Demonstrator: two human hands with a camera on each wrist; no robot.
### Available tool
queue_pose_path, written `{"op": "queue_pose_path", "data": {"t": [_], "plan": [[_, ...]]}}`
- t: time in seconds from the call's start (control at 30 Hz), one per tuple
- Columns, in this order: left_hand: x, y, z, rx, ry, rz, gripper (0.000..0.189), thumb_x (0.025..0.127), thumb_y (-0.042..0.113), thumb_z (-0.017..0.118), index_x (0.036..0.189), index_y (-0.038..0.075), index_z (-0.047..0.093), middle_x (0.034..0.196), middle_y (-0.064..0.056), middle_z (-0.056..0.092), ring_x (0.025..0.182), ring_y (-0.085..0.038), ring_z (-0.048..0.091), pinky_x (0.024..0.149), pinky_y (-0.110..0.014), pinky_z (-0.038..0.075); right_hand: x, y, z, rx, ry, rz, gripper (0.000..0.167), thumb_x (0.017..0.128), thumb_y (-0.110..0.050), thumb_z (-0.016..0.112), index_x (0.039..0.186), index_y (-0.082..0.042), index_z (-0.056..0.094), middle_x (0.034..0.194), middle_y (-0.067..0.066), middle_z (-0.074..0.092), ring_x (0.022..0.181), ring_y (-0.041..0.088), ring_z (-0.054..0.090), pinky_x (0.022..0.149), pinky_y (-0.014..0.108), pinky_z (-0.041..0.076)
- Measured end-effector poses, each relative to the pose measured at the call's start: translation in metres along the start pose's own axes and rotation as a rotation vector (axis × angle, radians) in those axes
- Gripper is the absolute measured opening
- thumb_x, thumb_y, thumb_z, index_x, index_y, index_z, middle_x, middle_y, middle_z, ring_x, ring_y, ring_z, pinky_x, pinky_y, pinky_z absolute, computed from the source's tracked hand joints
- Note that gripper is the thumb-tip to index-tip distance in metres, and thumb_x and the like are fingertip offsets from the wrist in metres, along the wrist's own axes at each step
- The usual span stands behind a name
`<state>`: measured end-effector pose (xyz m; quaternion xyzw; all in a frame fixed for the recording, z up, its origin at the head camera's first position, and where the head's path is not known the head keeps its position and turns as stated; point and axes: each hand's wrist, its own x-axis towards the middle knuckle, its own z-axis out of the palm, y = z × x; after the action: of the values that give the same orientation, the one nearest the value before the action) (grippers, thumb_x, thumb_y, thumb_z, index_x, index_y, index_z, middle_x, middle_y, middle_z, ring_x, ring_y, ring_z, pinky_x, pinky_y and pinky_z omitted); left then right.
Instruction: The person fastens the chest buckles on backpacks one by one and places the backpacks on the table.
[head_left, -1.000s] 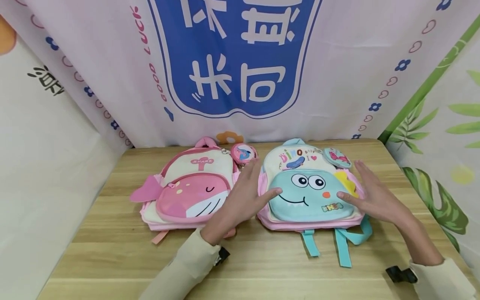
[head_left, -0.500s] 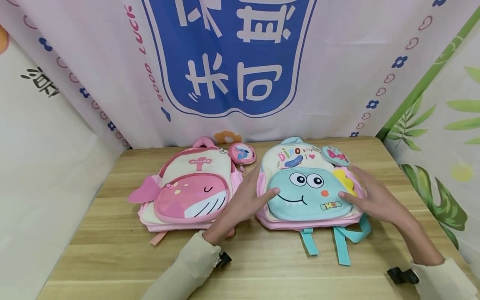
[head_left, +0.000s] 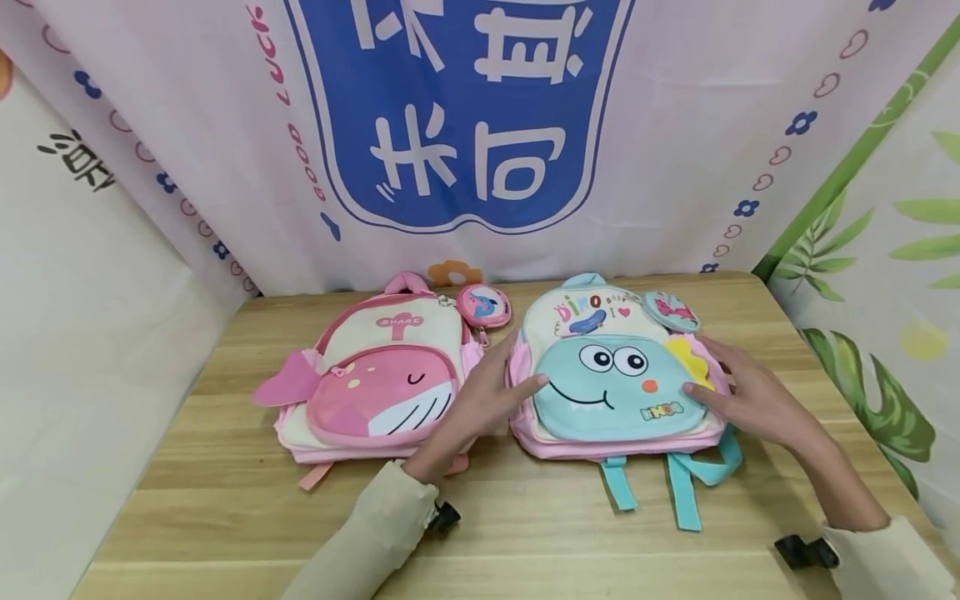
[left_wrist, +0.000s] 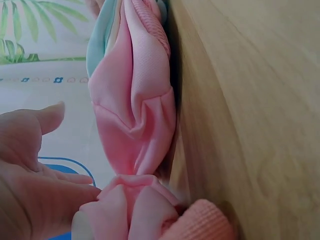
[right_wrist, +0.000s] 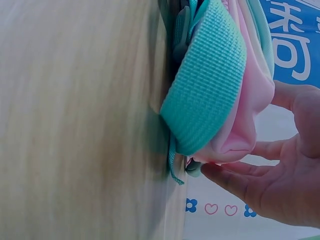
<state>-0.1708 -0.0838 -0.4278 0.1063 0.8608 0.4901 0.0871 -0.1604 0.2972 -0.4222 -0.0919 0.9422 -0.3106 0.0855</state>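
A teal dinosaur backpack (head_left: 626, 408) with pink sides lies face up on the table, between both hands. At its left side is my left hand (head_left: 491, 392), fingers extended and thumb near the front pocket's edge. In the left wrist view, the left hand (left_wrist: 30, 175) has its thumb raised apart from the pink fabric (left_wrist: 135, 110). My right hand (head_left: 753, 400) is at the right side, thumb over the front edge. The right wrist view shows the fingertips of the right hand (right_wrist: 295, 165) right at the pink side, below a teal strap (right_wrist: 210, 85).
A pink whale backpack (head_left: 390, 392) lies just left, close to my left hand. Round pouches, one pink (head_left: 483, 306) and one teal (head_left: 671, 312), hang at the bags' upper right. Teal straps (head_left: 684, 492) trail onto the wooden table (head_left: 525, 533). A printed curtain (head_left: 675, 167) stands behind.
Both hands have moved inward to the dinosaur backpack's sides, the right one leftward onto its edge. The backpacks have stayed about where they were; the view has shifted slightly.
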Motion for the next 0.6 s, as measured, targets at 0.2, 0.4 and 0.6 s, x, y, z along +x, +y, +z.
{"op": "queue_pose_path", "data": {"t": [0.2, 0.4, 0.6], "plan": [[0.0020, -0.0035, 0.0011, 0.020, -0.026, -0.090, 0.081, 0.101, 0.028, 0.077, 0.167, 0.008, 0.036, 0.171, -0.014, 0.040, 0.161, -0.031, 0.034, 0.134, -0.054, 0.026, -0.0004, 0.0016, 0.0007, -0.003, -0.009, 0.007, 0.088, 0.103, -0.044, 0.071, 0.162, 0.008, 0.033, 0.161, 0.041, 0.036, 0.134, 0.059, 0.050, 0.104, 0.075, 0.049], [0.0041, -0.0040, 0.0020, 0.090, -0.034, -0.101, 0.078, 0.098, 0.025, 0.080, 0.163, 0.004, 0.043, 0.168, -0.018, 0.045, 0.159, -0.034, 0.037, 0.133, -0.054, 0.028, 0.0014, 0.0042, -0.0005, -0.021, -0.012, 0.038, 0.087, 0.103, -0.049, 0.070, 0.159, 0.009, 0.039, 0.159, 0.041, 0.038, 0.129, 0.056, 0.054, 0.099, 0.072, 0.053], [0.0024, -0.0036, 0.0037, 0.126, -0.056, -0.156, 0.076, 0.100, 0.031, 0.078, 0.163, 0.007, 0.044, 0.169, -0.017, 0.043, 0.160, -0.036, 0.035, 0.133, -0.057, 0.028, 0.0009, 0.0077, 0.0002, -0.008, -0.006, 0.021, 0.083, 0.103, -0.048, 0.070, 0.161, 0.003, 0.041, 0.160, 0.039, 0.041, 0.127, 0.054, 0.056, 0.098, 0.070, 0.053]]}}
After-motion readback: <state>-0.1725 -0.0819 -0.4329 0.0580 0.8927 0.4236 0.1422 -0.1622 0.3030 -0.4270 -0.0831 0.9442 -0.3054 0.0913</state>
